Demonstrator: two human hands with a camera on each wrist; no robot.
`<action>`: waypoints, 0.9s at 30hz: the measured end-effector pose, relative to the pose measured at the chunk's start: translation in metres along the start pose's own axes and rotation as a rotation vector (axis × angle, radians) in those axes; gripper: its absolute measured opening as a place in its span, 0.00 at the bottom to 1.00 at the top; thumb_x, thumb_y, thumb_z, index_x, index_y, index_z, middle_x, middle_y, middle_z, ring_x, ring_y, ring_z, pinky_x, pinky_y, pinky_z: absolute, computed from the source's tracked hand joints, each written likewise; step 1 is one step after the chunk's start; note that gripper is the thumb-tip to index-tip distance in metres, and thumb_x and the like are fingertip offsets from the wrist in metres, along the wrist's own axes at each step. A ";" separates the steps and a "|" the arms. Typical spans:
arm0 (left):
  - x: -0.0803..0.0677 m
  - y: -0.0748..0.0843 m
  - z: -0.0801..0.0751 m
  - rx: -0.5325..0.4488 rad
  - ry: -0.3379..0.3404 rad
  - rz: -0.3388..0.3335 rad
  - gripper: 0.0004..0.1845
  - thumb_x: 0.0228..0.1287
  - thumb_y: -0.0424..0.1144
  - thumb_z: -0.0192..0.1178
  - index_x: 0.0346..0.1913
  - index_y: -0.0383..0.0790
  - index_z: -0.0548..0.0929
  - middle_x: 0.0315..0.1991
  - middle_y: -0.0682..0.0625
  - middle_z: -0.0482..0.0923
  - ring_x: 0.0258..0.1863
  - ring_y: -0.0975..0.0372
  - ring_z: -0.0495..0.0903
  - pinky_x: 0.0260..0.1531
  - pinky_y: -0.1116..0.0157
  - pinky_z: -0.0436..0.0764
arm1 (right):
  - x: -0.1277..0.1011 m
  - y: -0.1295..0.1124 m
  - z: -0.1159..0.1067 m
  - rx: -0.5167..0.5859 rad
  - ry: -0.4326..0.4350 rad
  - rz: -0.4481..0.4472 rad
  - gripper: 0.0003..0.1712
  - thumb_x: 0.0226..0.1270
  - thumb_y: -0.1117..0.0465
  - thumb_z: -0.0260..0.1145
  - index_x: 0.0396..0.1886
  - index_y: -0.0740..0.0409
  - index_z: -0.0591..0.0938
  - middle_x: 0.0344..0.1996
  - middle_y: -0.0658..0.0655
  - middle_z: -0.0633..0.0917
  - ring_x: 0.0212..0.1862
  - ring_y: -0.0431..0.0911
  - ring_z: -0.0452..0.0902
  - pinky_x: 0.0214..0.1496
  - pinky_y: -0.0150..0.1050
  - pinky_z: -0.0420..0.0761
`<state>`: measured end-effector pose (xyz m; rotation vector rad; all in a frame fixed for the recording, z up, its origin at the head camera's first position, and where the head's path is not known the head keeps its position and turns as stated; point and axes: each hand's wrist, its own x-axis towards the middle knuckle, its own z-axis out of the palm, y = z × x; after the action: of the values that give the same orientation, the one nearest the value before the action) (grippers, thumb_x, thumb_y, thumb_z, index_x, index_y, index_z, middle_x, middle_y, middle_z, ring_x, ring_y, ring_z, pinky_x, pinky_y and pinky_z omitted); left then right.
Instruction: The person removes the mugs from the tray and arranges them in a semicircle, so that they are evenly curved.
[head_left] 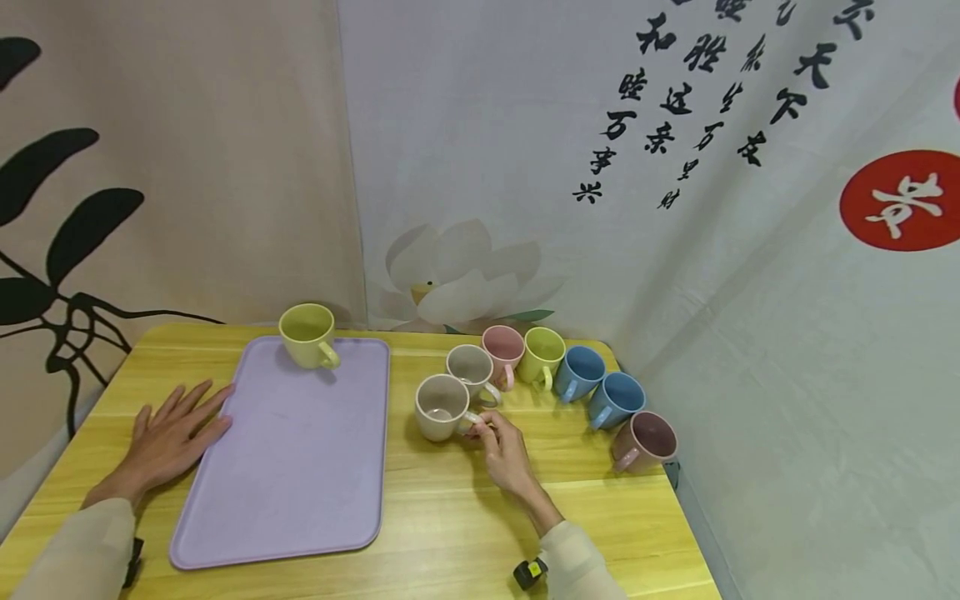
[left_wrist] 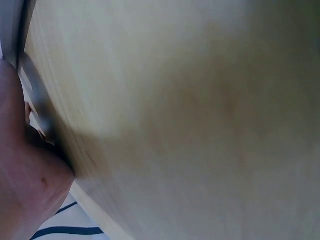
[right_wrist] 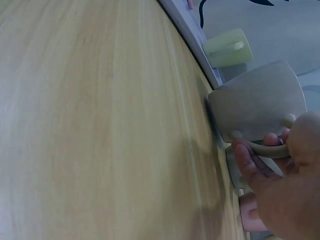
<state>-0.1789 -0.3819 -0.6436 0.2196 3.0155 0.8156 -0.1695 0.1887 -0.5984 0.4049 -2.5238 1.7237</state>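
A light grey mug is at the near left end of a curved row of mugs, and my right hand pinches its handle between thumb and fingers. In the right wrist view the grey mug stands close at the table surface with the fingers around its handle. My left hand lies flat with fingers spread, fingertips at the left edge of a purple tray. A yellow-green mug stands upright at the tray's far end, its handle toward the near right.
Behind the held mug stand another grey mug, a pink mug and a yellow-green mug. Further right are two blue mugs and a dusky mauve mug near the table's right edge. A printed curtain hangs behind.
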 end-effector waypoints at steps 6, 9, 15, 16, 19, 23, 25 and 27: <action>0.000 -0.002 0.001 -0.001 0.002 0.005 0.38 0.92 0.61 0.47 0.94 0.56 0.52 0.92 0.26 0.44 0.90 0.22 0.31 0.77 0.16 0.20 | 0.000 0.004 -0.003 -0.020 -0.025 -0.022 0.10 0.91 0.67 0.58 0.50 0.68 0.84 0.46 0.71 0.92 0.50 0.70 0.94 0.57 0.60 0.94; -0.001 -0.003 0.002 -0.001 0.010 0.010 0.38 0.92 0.61 0.47 0.94 0.57 0.53 0.92 0.26 0.44 0.90 0.22 0.32 0.77 0.16 0.20 | 0.000 0.004 -0.005 -0.007 -0.046 0.008 0.10 0.92 0.66 0.57 0.52 0.67 0.84 0.49 0.71 0.93 0.52 0.70 0.94 0.60 0.60 0.93; -0.001 -0.004 0.003 0.003 0.010 0.010 0.38 0.92 0.61 0.47 0.94 0.57 0.52 0.92 0.27 0.44 0.90 0.22 0.32 0.77 0.16 0.20 | 0.001 0.005 -0.008 0.004 -0.072 0.013 0.12 0.93 0.65 0.56 0.55 0.67 0.83 0.51 0.71 0.93 0.54 0.69 0.94 0.61 0.59 0.93; -0.001 -0.004 0.003 0.002 0.008 0.008 0.38 0.92 0.61 0.47 0.94 0.57 0.52 0.93 0.27 0.43 0.90 0.22 0.32 0.77 0.16 0.20 | 0.001 0.005 -0.008 0.007 -0.074 0.008 0.12 0.93 0.65 0.56 0.56 0.69 0.83 0.51 0.71 0.93 0.53 0.69 0.94 0.60 0.59 0.93; -0.001 -0.004 0.003 0.001 0.002 0.001 0.38 0.92 0.61 0.46 0.94 0.57 0.52 0.93 0.27 0.43 0.90 0.23 0.31 0.77 0.16 0.20 | 0.003 0.007 -0.008 0.028 -0.078 -0.001 0.13 0.93 0.66 0.56 0.57 0.73 0.82 0.51 0.74 0.92 0.53 0.72 0.94 0.59 0.59 0.93; 0.000 -0.003 0.002 0.003 0.001 -0.001 0.38 0.92 0.61 0.46 0.94 0.57 0.52 0.93 0.27 0.43 0.90 0.23 0.31 0.78 0.17 0.19 | 0.006 0.007 -0.008 0.061 -0.079 0.006 0.15 0.93 0.66 0.54 0.59 0.77 0.81 0.52 0.76 0.91 0.52 0.75 0.92 0.57 0.60 0.94; 0.000 -0.003 0.002 0.006 0.004 0.002 0.38 0.92 0.61 0.47 0.94 0.57 0.52 0.92 0.27 0.44 0.90 0.23 0.31 0.78 0.17 0.20 | 0.008 0.006 -0.009 0.070 -0.076 0.015 0.16 0.93 0.67 0.54 0.60 0.78 0.80 0.52 0.77 0.91 0.52 0.76 0.92 0.56 0.61 0.94; 0.000 -0.002 0.001 0.006 0.008 0.006 0.38 0.92 0.61 0.47 0.94 0.57 0.52 0.92 0.27 0.44 0.90 0.23 0.32 0.78 0.17 0.20 | 0.008 0.005 -0.009 0.074 -0.073 0.026 0.17 0.93 0.66 0.54 0.61 0.79 0.80 0.53 0.77 0.91 0.51 0.76 0.92 0.56 0.61 0.94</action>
<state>-0.1789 -0.3831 -0.6460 0.2266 3.0267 0.8103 -0.1793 0.1970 -0.5977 0.4492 -2.5317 1.8488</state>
